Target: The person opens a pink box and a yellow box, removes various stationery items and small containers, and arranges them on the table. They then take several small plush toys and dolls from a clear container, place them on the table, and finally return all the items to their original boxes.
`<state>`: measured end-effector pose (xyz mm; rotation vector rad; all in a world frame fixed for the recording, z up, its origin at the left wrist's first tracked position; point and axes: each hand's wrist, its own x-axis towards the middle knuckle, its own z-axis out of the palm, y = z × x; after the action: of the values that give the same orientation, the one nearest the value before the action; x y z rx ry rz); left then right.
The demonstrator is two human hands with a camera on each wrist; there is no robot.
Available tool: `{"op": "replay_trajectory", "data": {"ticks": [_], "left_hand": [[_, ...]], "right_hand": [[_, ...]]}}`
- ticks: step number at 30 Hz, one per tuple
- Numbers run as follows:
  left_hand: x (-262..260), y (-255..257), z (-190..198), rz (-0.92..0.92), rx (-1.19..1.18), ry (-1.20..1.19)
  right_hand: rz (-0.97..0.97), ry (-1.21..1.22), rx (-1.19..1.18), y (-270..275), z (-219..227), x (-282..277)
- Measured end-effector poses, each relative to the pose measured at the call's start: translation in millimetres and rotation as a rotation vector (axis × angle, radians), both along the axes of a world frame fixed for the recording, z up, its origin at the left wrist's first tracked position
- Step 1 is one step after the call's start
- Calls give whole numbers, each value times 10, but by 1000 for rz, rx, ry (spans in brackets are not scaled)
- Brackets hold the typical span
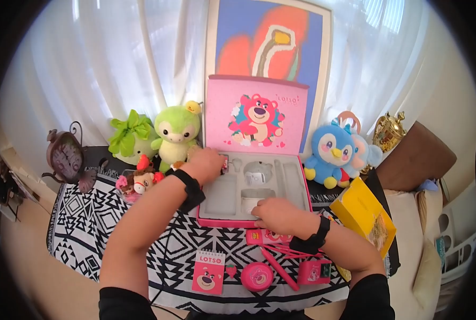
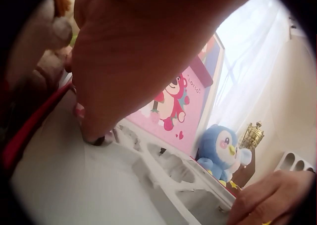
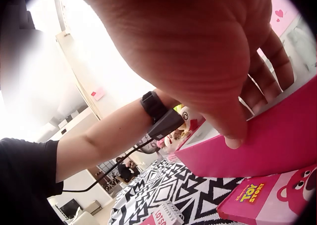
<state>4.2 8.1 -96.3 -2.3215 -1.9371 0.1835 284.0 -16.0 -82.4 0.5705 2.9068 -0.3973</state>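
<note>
A pink box (image 1: 254,223) stands with its lid (image 1: 257,114) raised, showing a bear and "LOTSO". Its grey tray (image 1: 221,194) has moulded hollows. My left hand (image 1: 206,164) pinches a small pink item (image 1: 225,164) at the tray's back left corner; the fingers largely hide it. In the left wrist view, that hand (image 2: 133,61) reaches down over the tray (image 2: 74,175). My right hand (image 1: 283,216) grips the box's front wall. The right wrist view shows this hand (image 3: 198,51) with its thumb outside the pink wall (image 3: 277,131) and its fingers inside.
In front of the box lie a notepad (image 1: 208,272), a round pink case (image 1: 257,277), a pink stick (image 1: 279,268) and a pink square item (image 1: 314,272). Green plush (image 1: 178,130) and blue plush (image 1: 331,152) flank it. A yellow box (image 1: 363,213) stands at the right.
</note>
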Motion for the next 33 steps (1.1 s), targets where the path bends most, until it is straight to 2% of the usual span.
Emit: {"op": "replay_trajectory", "data": {"ticks": [2,6,8,11,18,24,26,28,30,31,33], "left_hand": [[-14,26,133,-33,-96,-38],[-77,1,104,-154,-72,6],[-112,-32,59,-185,-47,-129],[-170,-61,7,-288,-3,-97],[-83,-98,65,-231,-51,-83],[-46,-43,-83,-248,126,-170],[4,-44,-67,-117,186,-87],[40,-96,22,-76,242,-99],[134,-197,123,-41,291,-110],[254,-348,267,-27,279,-98],[426,-686,362,-10,253,-86]], "right_hand": [[17,40,0,-5,-64,31],[46,70,-18,23,-59,36],[45,69,-17,24,-44,41],[45,74,-12,12,-48,52],[26,37,-11,-5,-11,44],[19,52,20,-26,-23,59],[20,42,10,-14,-14,58],[23,41,4,21,-33,46],[-40,396,56,62,-100,67],[-40,395,53,86,-46,32],[-650,530,-703,137,144,-114]]}}
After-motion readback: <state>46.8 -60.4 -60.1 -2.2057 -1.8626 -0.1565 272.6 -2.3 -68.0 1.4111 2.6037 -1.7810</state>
